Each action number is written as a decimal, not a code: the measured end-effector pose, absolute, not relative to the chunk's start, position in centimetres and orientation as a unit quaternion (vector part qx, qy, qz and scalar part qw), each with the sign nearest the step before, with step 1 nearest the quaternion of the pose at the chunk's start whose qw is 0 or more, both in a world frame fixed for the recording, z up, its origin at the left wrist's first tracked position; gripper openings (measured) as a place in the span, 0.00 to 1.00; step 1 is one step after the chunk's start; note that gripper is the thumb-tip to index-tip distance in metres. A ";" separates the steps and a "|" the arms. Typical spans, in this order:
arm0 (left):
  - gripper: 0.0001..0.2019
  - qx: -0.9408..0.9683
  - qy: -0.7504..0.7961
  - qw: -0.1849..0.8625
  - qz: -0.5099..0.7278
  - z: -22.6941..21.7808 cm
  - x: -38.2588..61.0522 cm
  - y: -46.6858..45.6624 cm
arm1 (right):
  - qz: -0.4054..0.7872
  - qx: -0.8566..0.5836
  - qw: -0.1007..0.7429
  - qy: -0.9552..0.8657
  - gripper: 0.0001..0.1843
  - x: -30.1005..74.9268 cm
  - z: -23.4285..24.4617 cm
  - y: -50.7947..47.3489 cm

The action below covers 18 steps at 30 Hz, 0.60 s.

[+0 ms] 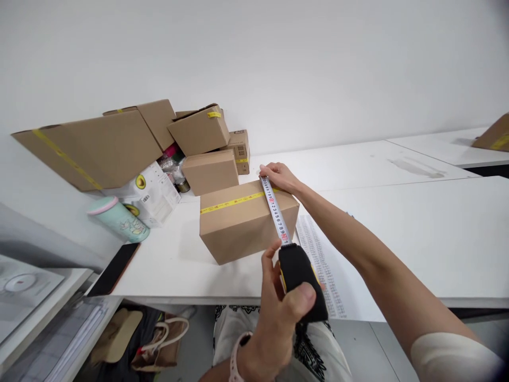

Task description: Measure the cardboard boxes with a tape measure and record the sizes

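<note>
A brown cardboard box (234, 223) with yellow tape along its top sits on the white table. My left hand (278, 313) is wrapped round the black case of a tape measure (302, 281), in front of the box and above the table's near edge. From the case, the metal blade (276, 212) runs out across the box top to its far edge. There my right hand (280, 176) pinches the blade's end, its fingers resting against the box's far side. A printed sheet of numbers (322, 265) lies beside the box, partly behind the tape measure and my right arm.
Several cardboard boxes (210, 172) are piled at the back left against the wall. Near them stand a white avocado-print box (155, 196) and a tilted mint tumbler (121, 218). A dark phone-like slab (115, 269) lies at the left edge. Another box (495, 135) is far right.
</note>
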<state>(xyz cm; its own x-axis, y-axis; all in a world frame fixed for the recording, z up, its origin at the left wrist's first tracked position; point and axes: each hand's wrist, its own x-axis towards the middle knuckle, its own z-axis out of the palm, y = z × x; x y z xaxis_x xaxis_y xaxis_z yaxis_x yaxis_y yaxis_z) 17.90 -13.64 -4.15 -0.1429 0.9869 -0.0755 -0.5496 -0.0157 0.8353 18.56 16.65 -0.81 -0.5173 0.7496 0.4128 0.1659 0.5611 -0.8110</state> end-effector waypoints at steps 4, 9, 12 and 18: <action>0.45 0.345 0.409 0.527 0.660 -3.7 15.9 -14.0 | 0.373 -0.232 0.437 -0.785 0.27 21.6 1.4 11.6; 0.51 0.359 0.438 0.270 0.779 -5.4 11.4 -15.5 | 0.407 -0.279 0.526 -0.692 0.24 27.1 -0.7 7.8; 0.51 0.332 0.462 0.154 0.808 -7.4 7.0 -15.5 | 0.479 -0.368 0.495 -0.624 0.17 28.9 -5.1 7.8; 0.37 0.230 0.466 0.225 0.824 -10.2 1.2 -13.7 | 0.585 -0.328 0.337 -0.661 0.22 28.8 -9.5 6.2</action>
